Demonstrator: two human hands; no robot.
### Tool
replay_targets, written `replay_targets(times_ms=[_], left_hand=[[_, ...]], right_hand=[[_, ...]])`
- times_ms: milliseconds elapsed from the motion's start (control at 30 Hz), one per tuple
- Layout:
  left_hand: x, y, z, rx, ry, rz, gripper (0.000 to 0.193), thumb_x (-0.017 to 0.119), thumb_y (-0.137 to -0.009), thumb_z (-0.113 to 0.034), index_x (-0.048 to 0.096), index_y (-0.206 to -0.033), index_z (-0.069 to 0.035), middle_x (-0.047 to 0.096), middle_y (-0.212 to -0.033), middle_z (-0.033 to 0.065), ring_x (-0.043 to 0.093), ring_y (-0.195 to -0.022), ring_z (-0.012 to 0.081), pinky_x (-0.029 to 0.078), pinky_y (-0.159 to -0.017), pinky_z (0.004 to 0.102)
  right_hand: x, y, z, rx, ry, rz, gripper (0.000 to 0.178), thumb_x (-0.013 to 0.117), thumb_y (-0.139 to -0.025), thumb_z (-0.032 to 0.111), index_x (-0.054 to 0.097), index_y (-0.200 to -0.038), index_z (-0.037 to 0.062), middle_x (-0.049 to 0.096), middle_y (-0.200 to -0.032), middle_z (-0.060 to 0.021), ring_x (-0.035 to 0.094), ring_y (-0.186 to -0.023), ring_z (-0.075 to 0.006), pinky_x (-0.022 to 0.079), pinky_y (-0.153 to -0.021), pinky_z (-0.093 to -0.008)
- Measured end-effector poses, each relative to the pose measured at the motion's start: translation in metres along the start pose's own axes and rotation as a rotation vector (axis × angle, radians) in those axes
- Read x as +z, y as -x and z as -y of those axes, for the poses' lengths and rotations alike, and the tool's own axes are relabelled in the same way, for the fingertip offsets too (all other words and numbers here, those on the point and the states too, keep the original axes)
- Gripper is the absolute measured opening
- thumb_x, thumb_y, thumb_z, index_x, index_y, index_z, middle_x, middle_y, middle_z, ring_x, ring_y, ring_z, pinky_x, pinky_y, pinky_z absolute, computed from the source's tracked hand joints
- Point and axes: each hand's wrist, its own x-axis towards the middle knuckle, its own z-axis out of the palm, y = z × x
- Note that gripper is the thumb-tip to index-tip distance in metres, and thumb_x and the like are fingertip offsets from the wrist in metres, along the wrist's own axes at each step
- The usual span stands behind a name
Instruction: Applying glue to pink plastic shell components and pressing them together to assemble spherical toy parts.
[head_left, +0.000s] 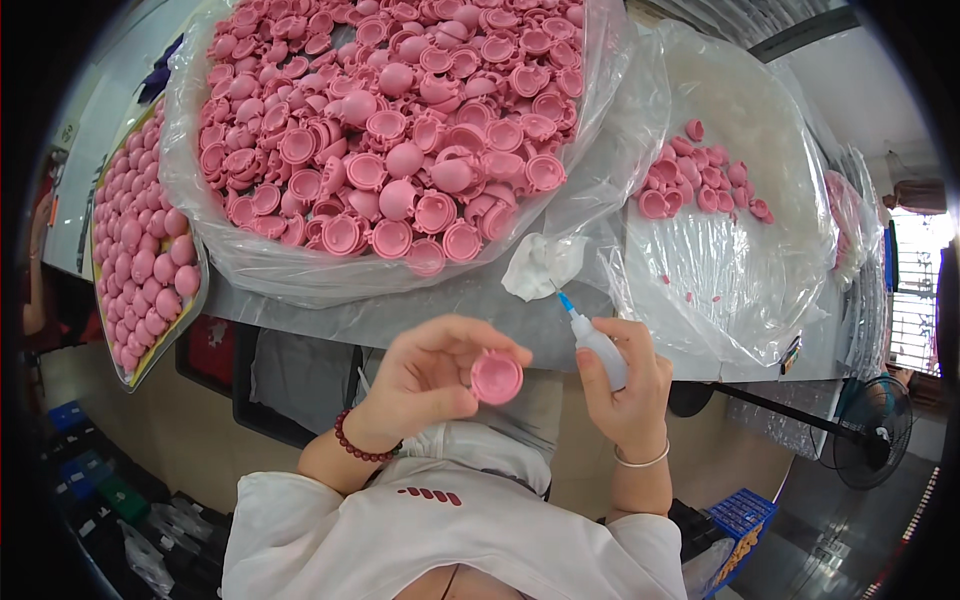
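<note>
Between the thumb and fingers of my left hand (428, 372) is a pink plastic half-shell (497, 377), its round hollow facing up. My right hand (632, 392) is wrapped round a small white squeeze bottle (602, 352) with a blue needle tip. The needle points up and away, its end at the edge of a crumpled white tissue (535, 268) on the table. The bottle and the half-shell are apart. Beyond my left hand, a clear plastic bag (300, 285) lies spread beneath a large heap of pink half-shells (398, 200).
At the left stands a tray (196, 310) full of closed pink balls (143, 264). A second clear plastic sheet (720, 300) at the right bears a small pile of pink pieces (700, 180). A black fan (872, 435) and a blue crate (742, 520) are at the lower right.
</note>
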Motion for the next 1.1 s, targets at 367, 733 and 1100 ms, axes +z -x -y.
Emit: replay_targets(times_ms=[367,733,1100], left_hand=[[0.006,-0.004,0.010,0.304,-0.535,-0.079,0.042,0.059,-0.069,0.005,0.040,-0.106,0.004,0.048,-0.108,0.0226,0.050,-0.099,0.0205,0.040,-0.083,0.0286],[0.011,-0.007,0.020,0.342,-0.506,-0.064,0.038,0.058,-0.066,0.012,0.046,-0.102,0.007,0.048,-0.108,0.0243,0.052,-0.096,0.0218,0.044,-0.080,0.0283],[0.013,-0.007,0.018,0.336,-0.501,-0.060,0.038,0.059,-0.066,0.011,0.046,-0.102,0.008,0.049,-0.106,0.0250,0.053,-0.095,0.0225,0.044,-0.081,0.0293]], right_hand=[[0.020,0.009,0.004,-0.096,-1.213,-0.560,0.044,0.053,-0.075,0.037,0.048,-0.095,-0.0015,0.040,-0.068,-0.0028,0.030,-0.054,-0.0106,0.022,-0.044,-0.0230],[0.019,0.012,0.008,-0.279,-0.658,-0.435,0.057,0.044,-0.078,0.050,0.054,-0.085,-0.0058,0.041,-0.056,-0.0038,0.037,-0.044,-0.0119,0.024,-0.036,-0.0226],[0.020,0.013,0.006,-0.237,-0.693,-0.450,0.055,0.044,-0.078,0.048,0.054,-0.085,-0.0060,0.040,-0.055,-0.0040,0.035,-0.043,-0.0116,0.024,-0.037,-0.0230]])
